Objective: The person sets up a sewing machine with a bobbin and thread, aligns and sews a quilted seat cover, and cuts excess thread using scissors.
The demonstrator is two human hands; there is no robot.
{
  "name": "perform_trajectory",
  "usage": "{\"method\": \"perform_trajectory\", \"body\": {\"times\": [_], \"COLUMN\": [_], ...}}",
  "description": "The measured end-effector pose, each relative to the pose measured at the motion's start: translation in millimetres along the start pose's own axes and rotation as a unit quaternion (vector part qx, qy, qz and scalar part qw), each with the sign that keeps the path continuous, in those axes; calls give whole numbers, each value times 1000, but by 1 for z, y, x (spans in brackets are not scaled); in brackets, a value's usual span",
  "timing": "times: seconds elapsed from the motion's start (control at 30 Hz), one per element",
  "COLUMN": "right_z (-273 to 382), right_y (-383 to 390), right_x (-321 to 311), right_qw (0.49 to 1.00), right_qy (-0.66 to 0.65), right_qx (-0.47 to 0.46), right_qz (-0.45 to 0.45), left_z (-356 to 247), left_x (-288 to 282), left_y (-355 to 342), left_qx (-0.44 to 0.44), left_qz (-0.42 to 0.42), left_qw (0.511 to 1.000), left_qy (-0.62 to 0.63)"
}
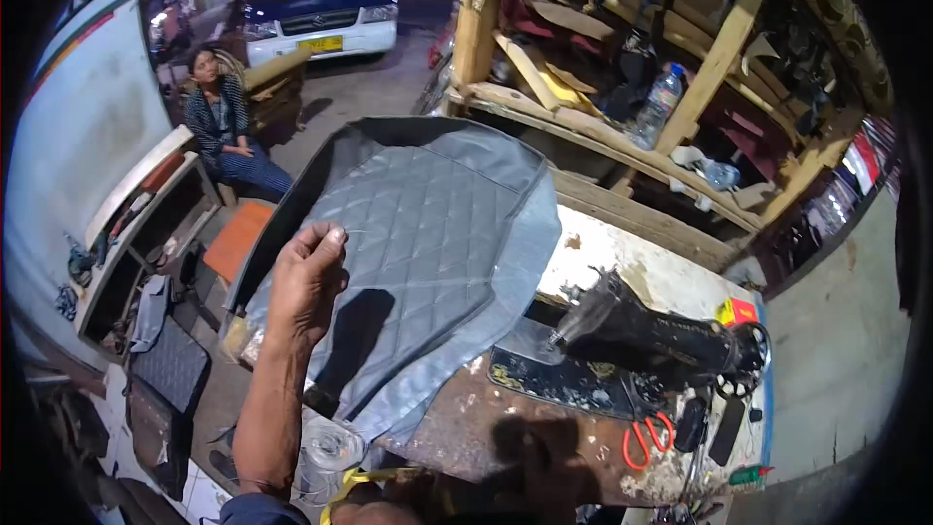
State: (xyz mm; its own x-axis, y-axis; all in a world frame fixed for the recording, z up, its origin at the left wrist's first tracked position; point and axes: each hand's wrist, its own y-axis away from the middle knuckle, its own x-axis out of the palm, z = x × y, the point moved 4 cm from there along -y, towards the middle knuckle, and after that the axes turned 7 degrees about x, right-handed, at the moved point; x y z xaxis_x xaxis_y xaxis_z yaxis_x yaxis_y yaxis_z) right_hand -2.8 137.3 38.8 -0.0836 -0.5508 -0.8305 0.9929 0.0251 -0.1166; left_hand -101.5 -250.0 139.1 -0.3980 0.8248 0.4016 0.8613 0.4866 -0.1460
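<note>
My left hand (313, 262) is raised over a grey quilted cover (428, 243), its thumb and forefinger pinched on what looks like a fine pale thread. The cover lies spread on a worn worktable (466, 408), with a dark border and a loose lighter edge. Beside it stands a black sewing machine (661, 340), with orange-handled scissors (646, 437) near its base. A clear spool of line (330, 442) is below the cover. Skin, possibly my right hand (369, 510), shows at the lower edge by a yellow item (355, 481); its fingers are unclear.
Wooden shelving (583, 107) with scraps and bottles stands behind the table. A person (219, 126) sits at the back left, before a parked vehicle (321, 19). A low cabinet (126, 233), an orange seat (238, 233) and a dark padded piece (165, 379) are at left.
</note>
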Motion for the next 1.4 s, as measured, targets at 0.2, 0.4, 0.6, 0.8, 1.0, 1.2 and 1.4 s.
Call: {"method": "perform_trajectory", "body": {"times": [0.2,0.4,0.6,0.8,1.0,1.2,1.4], "right_z": [9,8,7,9,10,10,12], "right_y": [-2,-9,-13,-14,-17,-18,-17], "right_x": [-11,-6,-4,-3,-1,0,1], "right_qw": [998,997,996,996,996,996,996], "right_qy": [-15,-19,-20,-19,-21,-21,-26], "right_qx": [-44,-63,-66,-69,-75,-78,-79], "right_qz": [-39,-46,-48,-49,-47,-41,-37], "left_z": [-2,-16,-25,-38,-39,-48,-59], "left_x": [-7,4,-6,-27,-42,-59,-76], "left_y": [11,10,1,-2,-13,-14,-14], "left_qx": [-7,79,135,100,99,91,110], "left_qz": [-59,-50,-52,-78,-91,-158,-180], "left_qw": [990,982,976,982,989,981,976], "left_qy": [-124,-163,-165,-138,-63,-64,-62]}}
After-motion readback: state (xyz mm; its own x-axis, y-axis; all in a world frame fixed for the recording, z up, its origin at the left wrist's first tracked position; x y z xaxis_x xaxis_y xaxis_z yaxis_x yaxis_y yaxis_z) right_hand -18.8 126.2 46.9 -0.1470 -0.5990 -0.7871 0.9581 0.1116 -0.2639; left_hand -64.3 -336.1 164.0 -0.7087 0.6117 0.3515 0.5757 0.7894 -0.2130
